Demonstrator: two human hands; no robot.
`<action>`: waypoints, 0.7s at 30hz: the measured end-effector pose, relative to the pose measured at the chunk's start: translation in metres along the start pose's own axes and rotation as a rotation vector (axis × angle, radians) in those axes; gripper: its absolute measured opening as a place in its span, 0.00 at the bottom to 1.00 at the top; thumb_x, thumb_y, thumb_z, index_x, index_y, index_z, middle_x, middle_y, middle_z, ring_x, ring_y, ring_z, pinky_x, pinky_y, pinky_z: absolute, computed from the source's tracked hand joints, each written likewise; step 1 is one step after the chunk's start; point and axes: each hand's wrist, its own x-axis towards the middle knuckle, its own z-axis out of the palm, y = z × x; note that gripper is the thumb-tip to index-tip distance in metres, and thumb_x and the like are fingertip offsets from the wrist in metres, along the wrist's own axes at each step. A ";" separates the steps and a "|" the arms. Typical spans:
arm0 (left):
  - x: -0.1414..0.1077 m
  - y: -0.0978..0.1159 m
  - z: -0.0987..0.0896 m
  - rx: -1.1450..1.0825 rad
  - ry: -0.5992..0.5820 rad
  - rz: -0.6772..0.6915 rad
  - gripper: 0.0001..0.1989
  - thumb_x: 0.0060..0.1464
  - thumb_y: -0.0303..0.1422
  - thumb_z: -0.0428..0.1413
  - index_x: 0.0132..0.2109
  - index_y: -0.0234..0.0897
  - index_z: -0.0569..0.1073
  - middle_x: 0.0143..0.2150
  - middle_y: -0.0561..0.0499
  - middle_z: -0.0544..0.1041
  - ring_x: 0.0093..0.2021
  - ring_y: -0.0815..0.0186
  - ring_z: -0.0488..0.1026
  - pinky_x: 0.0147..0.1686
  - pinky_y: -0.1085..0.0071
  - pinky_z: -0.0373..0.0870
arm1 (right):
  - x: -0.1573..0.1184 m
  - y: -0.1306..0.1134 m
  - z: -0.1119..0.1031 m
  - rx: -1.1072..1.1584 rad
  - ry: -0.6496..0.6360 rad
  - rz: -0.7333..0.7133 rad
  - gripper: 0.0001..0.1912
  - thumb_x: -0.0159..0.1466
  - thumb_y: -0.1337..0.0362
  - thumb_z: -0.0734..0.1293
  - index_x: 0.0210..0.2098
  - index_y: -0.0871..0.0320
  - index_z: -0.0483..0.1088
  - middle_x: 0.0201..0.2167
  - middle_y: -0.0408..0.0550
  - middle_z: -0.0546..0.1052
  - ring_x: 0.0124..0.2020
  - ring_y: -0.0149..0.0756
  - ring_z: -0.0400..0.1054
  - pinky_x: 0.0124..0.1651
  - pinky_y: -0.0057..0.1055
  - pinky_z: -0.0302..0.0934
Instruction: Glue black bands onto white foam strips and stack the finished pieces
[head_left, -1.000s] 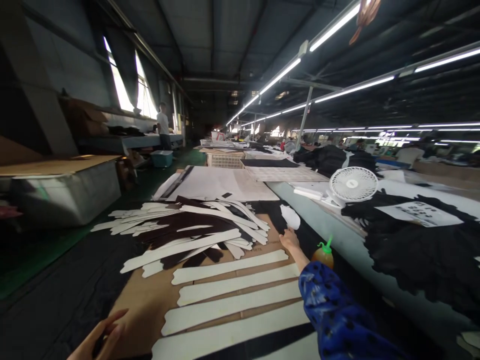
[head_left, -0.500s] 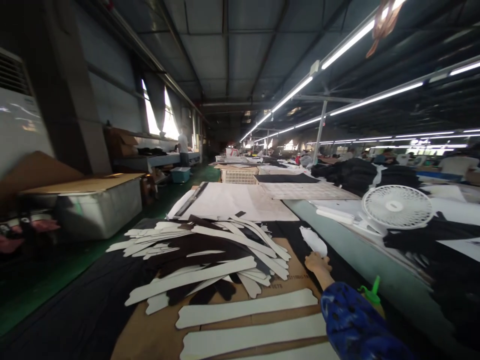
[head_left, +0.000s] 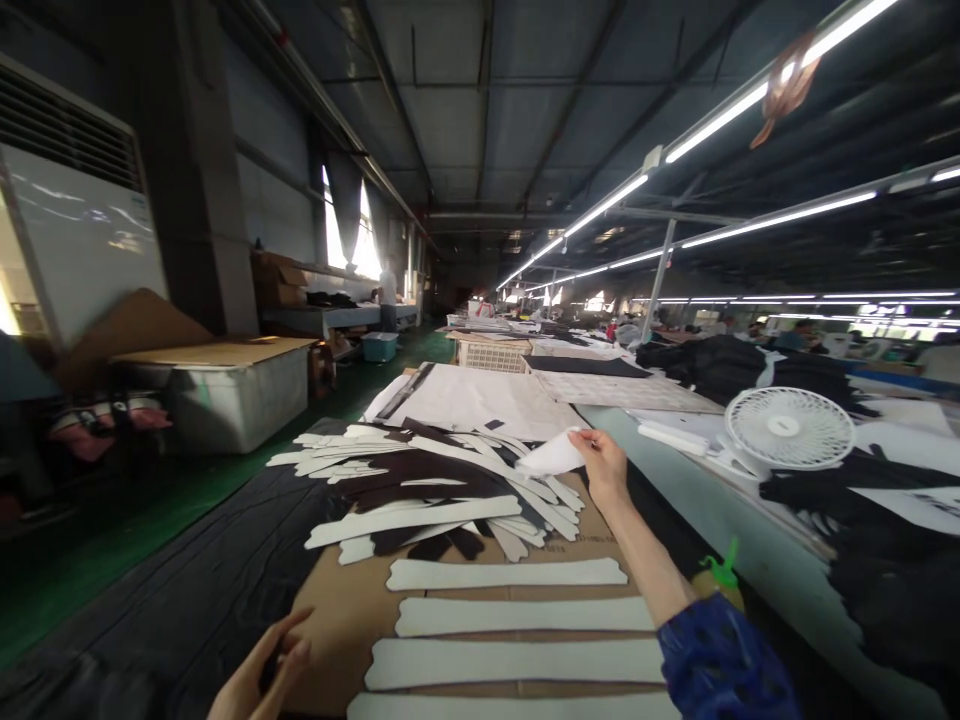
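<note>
My right hand [head_left: 606, 468] pinches the edge of a small white sheet [head_left: 551, 456] between thumb and fingers. The sheet hangs over the right side of a loose pile of pale, dark-backed strips [head_left: 420, 522]. Whether it is paper or plastic I cannot tell. Low at the left, my left hand [head_left: 264, 668] is partly in view, fingers apart and holding nothing, beside the cardboard [head_left: 330, 625]. Several pale strips with shaped ends, such as this one [head_left: 517, 662], lie spaced in rows on the cardboard between my hands.
A bottle with a green nozzle [head_left: 721, 575] stands right of my forearm. Farther right are a white fan [head_left: 789, 428] and dark cloth [head_left: 892, 600]. White sheets [head_left: 480, 395] lie beyond the pile. A large white bin [head_left: 225, 405] stands on the left, and a person is in the distance.
My right hand has moved left and lifted the white sheet toward the pile. My left hand has come into view at the lower left. The camera view has turned slightly left.
</note>
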 end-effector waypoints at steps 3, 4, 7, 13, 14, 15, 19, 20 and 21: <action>-0.005 0.002 -0.005 -0.069 -0.023 0.047 0.36 0.38 0.57 0.60 0.51 0.39 0.73 0.31 0.51 0.76 0.37 0.57 0.74 0.34 0.69 0.71 | -0.043 -0.055 0.001 0.360 -0.185 0.044 0.23 0.42 0.53 0.76 0.29 0.56 0.63 0.24 0.38 0.69 0.26 0.30 0.62 0.29 0.27 0.58; -0.008 0.007 -0.006 -0.099 -0.019 0.057 0.37 0.40 0.56 0.60 0.53 0.37 0.72 0.33 0.51 0.77 0.37 0.59 0.73 0.34 0.70 0.70 | -0.059 -0.072 -0.002 0.429 -0.237 0.045 0.24 0.42 0.55 0.77 0.30 0.55 0.61 0.26 0.37 0.69 0.26 0.29 0.63 0.29 0.26 0.58; -0.024 0.032 -0.012 -0.234 -0.030 0.020 0.41 0.45 0.54 0.59 0.61 0.36 0.64 0.37 0.49 0.77 0.25 0.69 0.65 0.23 0.74 0.61 | -0.104 -0.110 -0.017 0.486 -0.315 0.015 0.24 0.43 0.58 0.77 0.32 0.53 0.61 0.31 0.39 0.71 0.29 0.29 0.64 0.29 0.25 0.58; -0.086 0.090 -0.012 -0.663 -0.170 0.109 0.42 0.49 0.53 0.59 0.67 0.44 0.55 0.50 0.42 0.75 0.20 0.78 0.54 0.18 0.76 0.50 | -0.167 -0.133 -0.043 0.432 -0.315 -0.030 0.21 0.48 0.55 0.76 0.37 0.51 0.65 0.33 0.43 0.73 0.30 0.31 0.66 0.29 0.27 0.60; -0.097 0.097 -0.009 -0.733 -0.221 0.145 0.44 0.47 0.55 0.59 0.67 0.46 0.54 0.53 0.42 0.73 0.20 0.78 0.56 0.18 0.77 0.51 | -0.176 -0.132 -0.044 0.444 -0.307 -0.022 0.21 0.48 0.56 0.76 0.37 0.52 0.65 0.34 0.42 0.72 0.31 0.31 0.66 0.31 0.27 0.61; -0.106 0.104 -0.006 -0.790 -0.258 0.176 0.46 0.45 0.56 0.59 0.67 0.47 0.54 0.57 0.41 0.70 0.22 0.76 0.60 0.18 0.77 0.54 | -0.186 -0.130 -0.045 0.453 -0.294 -0.019 0.20 0.48 0.57 0.76 0.36 0.52 0.66 0.34 0.42 0.72 0.32 0.31 0.66 0.32 0.28 0.61; -0.125 0.125 0.010 -0.824 -0.067 0.198 0.45 0.42 0.49 0.65 0.65 0.45 0.59 0.66 0.45 0.61 0.50 0.57 0.71 0.41 0.71 0.70 | -0.225 -0.111 -0.056 0.376 -0.272 -0.085 0.18 0.50 0.59 0.75 0.36 0.54 0.68 0.34 0.44 0.73 0.35 0.33 0.68 0.36 0.29 0.64; -0.126 0.128 0.013 -0.805 0.015 0.178 0.42 0.44 0.46 0.65 0.65 0.44 0.60 0.66 0.46 0.61 0.57 0.55 0.67 0.48 0.69 0.69 | -0.232 -0.105 -0.062 0.329 -0.299 -0.108 0.17 0.50 0.59 0.75 0.36 0.55 0.69 0.33 0.45 0.74 0.35 0.34 0.69 0.36 0.30 0.64; -0.126 0.131 0.015 -0.785 0.071 0.167 0.39 0.47 0.43 0.64 0.64 0.44 0.60 0.66 0.47 0.61 0.60 0.54 0.63 0.54 0.67 0.66 | -0.237 -0.101 -0.068 0.287 -0.334 -0.123 0.17 0.51 0.58 0.75 0.37 0.56 0.70 0.33 0.47 0.75 0.35 0.36 0.70 0.36 0.31 0.65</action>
